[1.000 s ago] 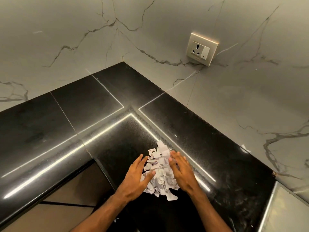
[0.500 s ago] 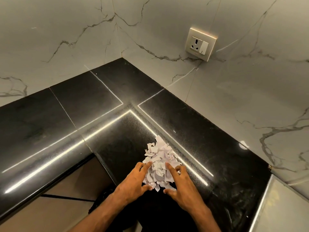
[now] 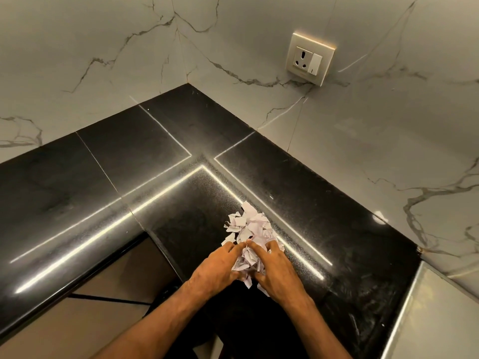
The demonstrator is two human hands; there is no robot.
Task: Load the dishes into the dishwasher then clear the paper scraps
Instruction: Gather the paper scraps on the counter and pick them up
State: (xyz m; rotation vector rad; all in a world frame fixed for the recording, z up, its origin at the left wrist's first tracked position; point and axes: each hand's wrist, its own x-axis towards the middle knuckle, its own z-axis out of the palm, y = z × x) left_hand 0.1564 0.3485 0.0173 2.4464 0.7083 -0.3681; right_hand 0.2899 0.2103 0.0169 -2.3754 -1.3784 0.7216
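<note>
1. The fingers [image 3: 234, 248] of the left hand [image 3: 217, 266] are curled round the 9 o'clock side of the paper scraps [image 3: 248, 226]. Those of the right hand [image 3: 278, 268] are curled round the 3 o'clock side, so the two hands cup the near part of the heap between them, with the thumbs tucked low at 6 o'clock.
2. Only the near part is enclosed. The far part, toward 12 o'clock, lies loose beyond the fingertips and would likely be left behind if the hands lifted now.
3. A few bits poke out below the thumbs, right at the inner edge of the tabletop [image 3: 181, 216]. They could slip over it to the floor [image 3: 108, 288] at 7 o'clock.
4. The pieces are light and separate, so a weak squeeze or a quick lift could shed some from the gaps between the hands.
5. The scraps are small torn bits of white paper, crumpled and curled, some with faint marks, piled in one ragged mound that stands out against the glossy black stone.
6. The mound sits near the inside corner of the L-shaped tabletop. A wall socket [image 3: 309, 59] is on the marbled wall at 1 o'clock, well apart. No dishes or dishwasher are in view.
</note>
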